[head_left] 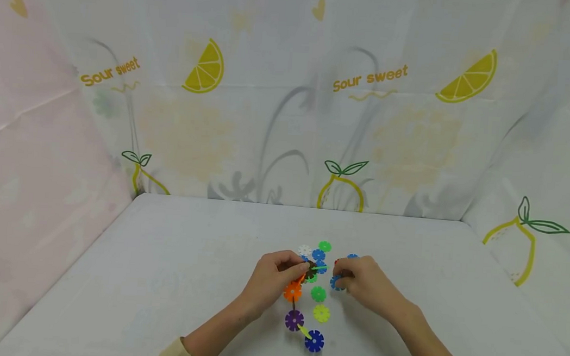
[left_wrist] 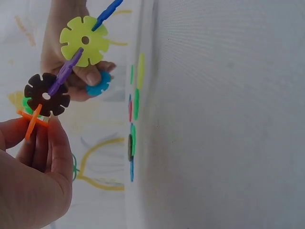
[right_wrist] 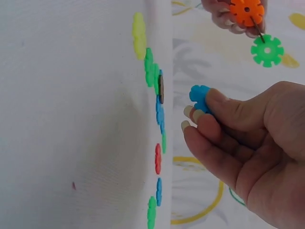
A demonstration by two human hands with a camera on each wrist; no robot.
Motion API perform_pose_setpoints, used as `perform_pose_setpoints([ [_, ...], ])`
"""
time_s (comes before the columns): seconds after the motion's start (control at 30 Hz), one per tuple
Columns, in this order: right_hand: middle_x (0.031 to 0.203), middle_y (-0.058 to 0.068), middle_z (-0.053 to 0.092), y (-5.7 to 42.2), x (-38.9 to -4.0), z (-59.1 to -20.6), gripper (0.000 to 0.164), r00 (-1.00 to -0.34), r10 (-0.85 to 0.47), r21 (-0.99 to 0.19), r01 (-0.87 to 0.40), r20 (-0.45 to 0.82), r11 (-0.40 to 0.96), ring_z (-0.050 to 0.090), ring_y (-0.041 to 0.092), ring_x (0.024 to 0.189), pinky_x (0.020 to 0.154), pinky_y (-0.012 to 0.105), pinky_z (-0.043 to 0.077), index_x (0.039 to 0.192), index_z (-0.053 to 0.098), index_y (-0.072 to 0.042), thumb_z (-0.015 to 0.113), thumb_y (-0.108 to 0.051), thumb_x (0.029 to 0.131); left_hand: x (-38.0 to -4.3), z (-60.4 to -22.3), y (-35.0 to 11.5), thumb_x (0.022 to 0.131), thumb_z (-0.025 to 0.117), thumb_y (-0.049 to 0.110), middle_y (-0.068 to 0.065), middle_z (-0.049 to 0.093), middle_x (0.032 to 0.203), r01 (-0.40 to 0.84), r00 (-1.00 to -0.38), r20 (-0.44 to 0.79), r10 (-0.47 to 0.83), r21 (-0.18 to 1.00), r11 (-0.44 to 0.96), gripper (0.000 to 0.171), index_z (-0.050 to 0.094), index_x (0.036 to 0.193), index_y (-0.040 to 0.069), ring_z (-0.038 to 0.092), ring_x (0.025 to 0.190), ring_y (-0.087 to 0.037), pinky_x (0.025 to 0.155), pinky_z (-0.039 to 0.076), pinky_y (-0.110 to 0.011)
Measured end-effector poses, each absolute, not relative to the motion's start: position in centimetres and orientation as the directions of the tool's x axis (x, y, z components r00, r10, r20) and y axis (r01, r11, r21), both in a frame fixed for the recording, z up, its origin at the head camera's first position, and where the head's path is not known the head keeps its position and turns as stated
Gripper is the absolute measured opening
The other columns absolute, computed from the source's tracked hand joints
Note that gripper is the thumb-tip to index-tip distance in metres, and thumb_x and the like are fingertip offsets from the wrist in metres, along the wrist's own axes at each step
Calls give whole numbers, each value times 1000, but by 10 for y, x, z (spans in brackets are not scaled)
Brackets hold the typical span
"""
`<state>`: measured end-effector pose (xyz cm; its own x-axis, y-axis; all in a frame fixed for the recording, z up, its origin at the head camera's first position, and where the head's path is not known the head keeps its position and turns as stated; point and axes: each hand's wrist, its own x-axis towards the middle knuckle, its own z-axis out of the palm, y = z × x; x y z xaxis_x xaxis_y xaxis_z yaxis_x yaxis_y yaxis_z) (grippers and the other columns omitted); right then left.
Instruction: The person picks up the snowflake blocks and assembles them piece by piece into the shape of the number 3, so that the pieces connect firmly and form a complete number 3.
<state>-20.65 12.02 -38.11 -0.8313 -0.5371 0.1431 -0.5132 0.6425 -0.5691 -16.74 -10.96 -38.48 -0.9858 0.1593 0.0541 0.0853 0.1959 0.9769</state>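
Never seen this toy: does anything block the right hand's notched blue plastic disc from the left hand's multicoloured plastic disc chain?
Nothing visible stands between the blue disc and the chain; the gap looks open.

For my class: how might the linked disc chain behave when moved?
The disc chain is probably stiff, since it juts out unsupported from the left hand. It is likely light: the purple disc looks thin edge-on. Its joints might pull apart, since discs merely slot together.
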Motion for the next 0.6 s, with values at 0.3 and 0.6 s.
perform_pose_setpoints([
  [0.3, 74, 9, 69, 124, -206, -369, 6, -856, -506, -721, -417, 106, 554, 60, 12, 59, 55, 27, 55, 96, 66, -7, 67, -5, 91, -169, -386, -111, 96, 65, 31, -4, 66, 92, 54, -986, 26, 163, 984, 170, 24, 72, 102, 9, 58, 84, -15, 74, 51, -21],
  [0.6, 70, 7, 66, 129, -206, -361, 14, -856, -504, -813, -372, 115, 447, 62, 13, 59, 59, 32, 59, 105, 65, -4, 67, -11, 93, -172, -386, -113, 97, 64, 30, -9, 67, 94, 42, -985, 16, 170, 988, 150, 27, 71, 105, 5, 59, 83, -16, 75, 53, -22],
])
